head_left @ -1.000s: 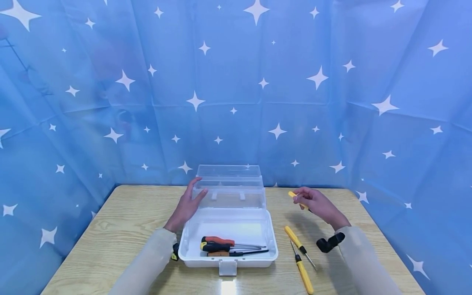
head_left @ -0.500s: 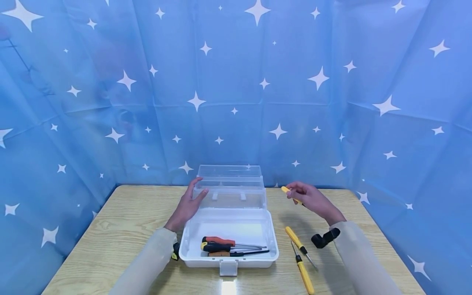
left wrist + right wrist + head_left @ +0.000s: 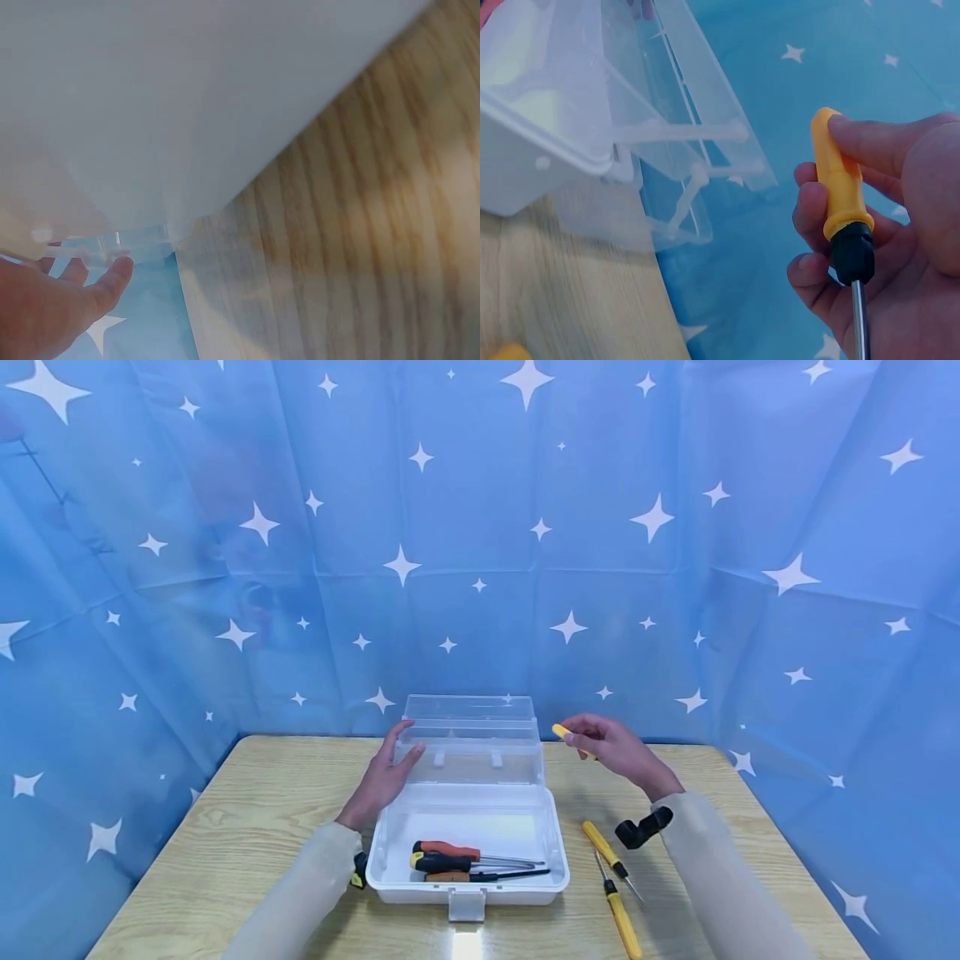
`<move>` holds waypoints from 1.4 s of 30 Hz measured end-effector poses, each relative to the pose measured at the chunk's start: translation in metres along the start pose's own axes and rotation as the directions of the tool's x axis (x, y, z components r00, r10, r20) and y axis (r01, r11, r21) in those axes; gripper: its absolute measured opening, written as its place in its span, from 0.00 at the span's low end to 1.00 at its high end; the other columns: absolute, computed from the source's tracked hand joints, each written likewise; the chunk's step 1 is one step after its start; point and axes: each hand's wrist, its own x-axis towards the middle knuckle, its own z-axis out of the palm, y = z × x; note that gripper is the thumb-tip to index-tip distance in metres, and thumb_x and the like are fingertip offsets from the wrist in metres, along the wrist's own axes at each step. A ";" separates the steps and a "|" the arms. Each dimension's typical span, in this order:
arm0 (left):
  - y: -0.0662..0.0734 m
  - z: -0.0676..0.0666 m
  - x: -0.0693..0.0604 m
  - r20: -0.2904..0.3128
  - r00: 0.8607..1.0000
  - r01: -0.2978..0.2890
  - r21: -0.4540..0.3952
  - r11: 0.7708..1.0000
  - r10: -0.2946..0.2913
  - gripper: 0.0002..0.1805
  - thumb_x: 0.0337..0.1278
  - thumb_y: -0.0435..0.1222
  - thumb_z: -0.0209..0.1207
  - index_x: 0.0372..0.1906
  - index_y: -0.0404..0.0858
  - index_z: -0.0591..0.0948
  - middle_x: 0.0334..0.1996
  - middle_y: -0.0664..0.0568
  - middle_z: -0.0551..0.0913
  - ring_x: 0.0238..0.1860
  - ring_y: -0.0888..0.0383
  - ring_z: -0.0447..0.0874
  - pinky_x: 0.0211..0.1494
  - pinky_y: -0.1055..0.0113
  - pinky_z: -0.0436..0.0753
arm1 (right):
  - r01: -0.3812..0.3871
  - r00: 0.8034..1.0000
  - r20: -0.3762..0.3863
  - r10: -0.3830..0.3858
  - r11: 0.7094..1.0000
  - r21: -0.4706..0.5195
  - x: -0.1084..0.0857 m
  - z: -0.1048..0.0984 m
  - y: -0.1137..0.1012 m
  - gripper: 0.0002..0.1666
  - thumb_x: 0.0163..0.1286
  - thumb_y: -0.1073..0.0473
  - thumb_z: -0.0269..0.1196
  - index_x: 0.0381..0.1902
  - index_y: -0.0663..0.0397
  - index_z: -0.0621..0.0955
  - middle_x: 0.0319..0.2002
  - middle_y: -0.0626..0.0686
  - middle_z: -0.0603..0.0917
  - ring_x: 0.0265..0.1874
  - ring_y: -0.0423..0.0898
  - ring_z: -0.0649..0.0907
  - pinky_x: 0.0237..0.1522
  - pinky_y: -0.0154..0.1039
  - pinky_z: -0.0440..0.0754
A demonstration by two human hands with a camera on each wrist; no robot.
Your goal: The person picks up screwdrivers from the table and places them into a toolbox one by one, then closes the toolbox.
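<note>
Nearest, just right of the white toolbox [image 3: 525,896], one yellow-handled screwdriver [image 3: 624,927] lies on the wood-grain table [image 3: 187,852], its handle toward the person. A second yellow screwdriver [image 3: 597,837] lies close by it, turned the opposite way; whether the two touch I cannot tell.

The toolbox stands with its front latch [image 3: 467,907] hanging down. Along the near side of its base lie three screwdrivers: a black-handled one with a yellow end [image 3: 442,862], an orange-brown one [image 3: 450,877] and a red-and-black one [image 3: 450,849], all with handles toward the box's left wall and shafts toward its right. Judging by this layout, the work stands about halfway: three screwdrivers inside the toolbox, three outside it.

Toward the back left of the toolbox, the left hand [image 3: 378,781] rests against the raised translucent lid [image 3: 480,764], thumb and fingers relaxed and spread apart. Beyond the toolbox's right back corner, the right hand [image 3: 618,752] pinches a third yellow screwdriver [image 3: 840,176] by its handle, clear of the table. Behind the toolbox hangs a star-printed blue curtain [image 3: 480,485].
</note>
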 end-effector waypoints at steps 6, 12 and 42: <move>0.000 -0.001 0.002 -0.012 1.000 0.010 0.009 1.000 -0.009 0.37 0.65 0.65 0.50 0.74 0.64 0.55 0.80 0.51 0.48 0.77 0.41 0.50 0.71 0.33 0.58 | 0.029 0.999 0.014 -0.029 1.000 0.011 0.011 0.007 -0.013 0.19 0.74 0.47 0.59 0.57 0.47 0.80 0.35 0.54 0.81 0.33 0.53 0.77 0.33 0.44 0.76; 0.002 0.001 0.003 -0.031 0.999 0.034 0.024 0.999 -0.034 0.34 0.68 0.61 0.50 0.75 0.64 0.55 0.79 0.50 0.49 0.77 0.39 0.50 0.70 0.32 0.59 | 0.066 0.998 0.025 -0.066 0.998 -0.007 0.021 0.014 -0.024 0.17 0.74 0.49 0.60 0.56 0.47 0.82 0.38 0.54 0.83 0.32 0.51 0.79 0.34 0.42 0.77; -0.002 0.002 0.005 -0.025 0.999 0.031 -0.001 1.000 -0.031 0.41 0.61 0.68 0.50 0.76 0.63 0.55 0.79 0.51 0.50 0.78 0.41 0.49 0.70 0.31 0.58 | 0.118 0.988 0.098 -0.117 0.993 -0.009 0.064 0.041 -0.053 0.16 0.74 0.56 0.60 0.57 0.52 0.80 0.40 0.55 0.84 0.39 0.64 0.81 0.43 0.58 0.81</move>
